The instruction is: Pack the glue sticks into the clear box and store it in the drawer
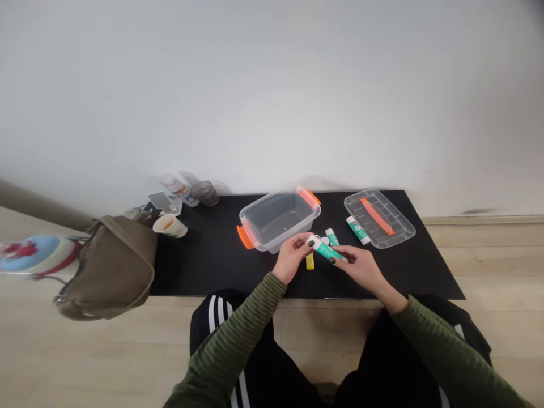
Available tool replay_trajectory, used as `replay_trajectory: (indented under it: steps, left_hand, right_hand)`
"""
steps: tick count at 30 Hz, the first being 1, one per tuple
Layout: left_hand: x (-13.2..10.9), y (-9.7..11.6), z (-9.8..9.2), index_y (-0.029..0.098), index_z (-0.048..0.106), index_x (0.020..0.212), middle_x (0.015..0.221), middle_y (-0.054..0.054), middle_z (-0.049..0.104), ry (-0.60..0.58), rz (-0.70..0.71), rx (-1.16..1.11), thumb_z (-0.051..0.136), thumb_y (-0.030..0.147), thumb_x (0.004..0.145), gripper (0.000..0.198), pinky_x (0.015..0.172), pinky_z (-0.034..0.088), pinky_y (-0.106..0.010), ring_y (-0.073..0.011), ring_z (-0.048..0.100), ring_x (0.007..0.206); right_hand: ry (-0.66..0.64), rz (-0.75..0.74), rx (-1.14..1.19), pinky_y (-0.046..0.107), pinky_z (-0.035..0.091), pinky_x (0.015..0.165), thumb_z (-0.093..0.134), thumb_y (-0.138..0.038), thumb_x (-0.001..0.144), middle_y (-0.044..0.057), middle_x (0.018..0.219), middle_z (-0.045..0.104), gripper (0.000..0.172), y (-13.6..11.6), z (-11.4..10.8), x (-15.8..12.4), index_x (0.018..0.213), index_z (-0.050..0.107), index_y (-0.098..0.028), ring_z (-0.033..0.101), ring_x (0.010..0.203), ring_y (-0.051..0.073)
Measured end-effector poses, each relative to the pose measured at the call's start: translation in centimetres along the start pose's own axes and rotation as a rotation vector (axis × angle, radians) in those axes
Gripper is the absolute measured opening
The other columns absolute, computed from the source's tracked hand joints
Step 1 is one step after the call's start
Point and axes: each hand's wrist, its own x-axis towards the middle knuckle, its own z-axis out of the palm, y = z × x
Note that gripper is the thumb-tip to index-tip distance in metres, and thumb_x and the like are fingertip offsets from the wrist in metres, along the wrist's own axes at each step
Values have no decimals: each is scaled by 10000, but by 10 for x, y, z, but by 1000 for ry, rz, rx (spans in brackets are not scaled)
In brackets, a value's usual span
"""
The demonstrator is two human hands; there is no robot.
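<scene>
Black tabletop [199, 266] is seen from above. A green tube [326, 250] is held slantwise, its white cap end pinched by the left hand [291, 258] and its far end by the right hand [359, 267]. A clear box [278, 218] is kept just beyond, and a yellow stick [310, 261] is left just below.

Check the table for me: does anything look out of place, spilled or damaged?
Nothing looks broken or spilled that I can see. The one odd spot is the olive handbag, slumped against the left end of the black table, near the paper cup.
</scene>
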Motion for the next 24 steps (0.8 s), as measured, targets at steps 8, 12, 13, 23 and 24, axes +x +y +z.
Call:
replay_trajectory:
  steps: [8, 12, 13, 23, 24]
  left_hand:
    - [3, -7, -6, 147, 709, 1050, 1064, -105, 731, -98, -48, 51, 806, 406, 726, 426, 924, 514, -366, -214, 682, 968]
    - [11, -11, -7, 144, 693, 1110, 1149, -128, 709, -165, 42, 267, 745, 378, 789, 401, 967, 501, -409, -247, 665, 1044]
    - [14, -12, -7, 151, 690, 1123, 1171, -127, 702, -168, 99, 368, 714, 355, 816, 370, 983, 495, -415, -250, 658, 1066]
    - [47, -41, -11, 98, 596, 1251, 1370, -194, 562, -207, 525, 1399, 416, 0, 828, 470, 1145, 351, -459, -258, 482, 1330]
    - [49, -44, -12, 82, 593, 1247, 1366, -210, 559, -210, 508, 1426, 416, -11, 817, 474, 1142, 353, -459, -266, 486, 1324]
  right_hand:
    - [-203, 320, 372, 261, 471, 540, 737, -503, 722, 77, 819, 746, 497, 5, 3, 0, 1052, 712, -133, 711, 730, 227]
    - [-283, 267, 117, 263, 462, 600, 704, -455, 741, 42, 790, 727, 347, 3, 5, 3, 919, 699, -158, 674, 704, 186]
    - [-287, 241, 4, 262, 456, 619, 689, -431, 752, 29, 772, 720, 288, 2, 5, 3, 875, 688, -170, 663, 699, 177]
    - [-241, 243, -754, 250, 369, 627, 613, -417, 825, 38, 787, 722, 216, 3, 15, 3, 848, 663, -208, 680, 773, 200]
    - [-238, 259, -792, 255, 371, 632, 607, -431, 830, 48, 804, 724, 235, 2, 17, 3, 871, 668, -207, 684, 789, 210]
